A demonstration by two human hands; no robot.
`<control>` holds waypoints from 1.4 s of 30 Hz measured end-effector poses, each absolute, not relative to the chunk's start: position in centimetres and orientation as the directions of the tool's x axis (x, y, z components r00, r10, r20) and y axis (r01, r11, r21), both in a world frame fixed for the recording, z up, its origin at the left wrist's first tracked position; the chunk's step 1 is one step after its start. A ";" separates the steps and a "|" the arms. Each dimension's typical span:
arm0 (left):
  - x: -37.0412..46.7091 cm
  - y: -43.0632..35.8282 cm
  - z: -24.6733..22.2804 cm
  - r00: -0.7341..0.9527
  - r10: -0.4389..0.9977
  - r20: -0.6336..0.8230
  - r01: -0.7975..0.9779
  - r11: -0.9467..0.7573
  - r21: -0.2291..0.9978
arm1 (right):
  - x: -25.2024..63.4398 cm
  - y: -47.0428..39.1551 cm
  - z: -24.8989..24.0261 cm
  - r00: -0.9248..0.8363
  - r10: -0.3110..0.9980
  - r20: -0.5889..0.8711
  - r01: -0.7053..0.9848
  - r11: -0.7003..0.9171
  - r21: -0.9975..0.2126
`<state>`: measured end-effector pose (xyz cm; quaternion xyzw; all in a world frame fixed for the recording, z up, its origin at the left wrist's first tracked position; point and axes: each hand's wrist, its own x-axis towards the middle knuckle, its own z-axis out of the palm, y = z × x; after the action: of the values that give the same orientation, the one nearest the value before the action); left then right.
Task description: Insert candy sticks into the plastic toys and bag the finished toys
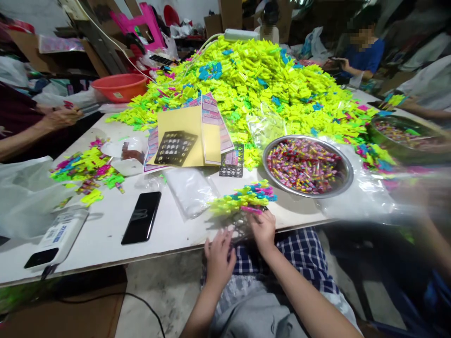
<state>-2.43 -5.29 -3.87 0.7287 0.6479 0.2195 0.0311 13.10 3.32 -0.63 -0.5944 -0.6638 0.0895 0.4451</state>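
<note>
At the table edge in front of me, my left hand point(220, 256) rests with fingers spread on the near side of a dark perforated tray point(241, 224), which is partly blurred. My right hand point(262, 230) is at the tray's right side, its fingers closed at a pink plastic piece point(252, 210). Just beyond my hands, a row of yellow, blue and pink plastic pieces point(243, 196) stands over the tray. How the pieces sit in the tray is hard to make out. A metal bowl point(347, 176) of small wrapped sticks is to the right, beyond my right hand.
A large heap of yellow plastic pieces point(246, 75) covers the back of the table. Left of my hands lie a clear plastic bag point(190, 190), a black phone point(142, 218) and a white device point(66, 234). Co-workers sit around, one arm point(31, 134) at left.
</note>
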 end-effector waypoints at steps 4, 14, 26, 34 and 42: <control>-2.1 -5.4 -4.9 0.061 0.963 0.261 0.934 -0.147 0.326 | 13.4 3.4 -0.9 0.063 0.862 0.502 0.754 0.288 -0.590; -2.8 -4.6 -7.1 0.055 0.968 0.246 0.936 -0.136 0.325 | 13.2 3.3 -1.1 -0.009 0.859 0.512 0.843 0.282 -0.458; -3.4 -4.6 -9.0 0.093 0.937 0.336 0.956 -0.178 0.232 | 13.1 3.5 -0.9 0.005 0.854 0.520 0.856 0.265 -0.444; -2.7 -4.8 -7.7 0.069 0.922 0.382 0.975 -0.143 0.169 | 12.7 3.3 -0.2 0.056 0.880 0.472 0.796 0.245 -0.553; -2.9 -4.6 -8.6 0.072 0.852 0.519 0.968 -0.184 0.168 | 12.6 3.8 -1.5 0.044 0.868 0.495 0.779 0.280 -0.561</control>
<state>-2.87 -4.58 -8.58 0.7235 0.6290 0.2618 -0.1114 12.59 3.83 -1.46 -0.5976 -0.6891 0.0546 0.4062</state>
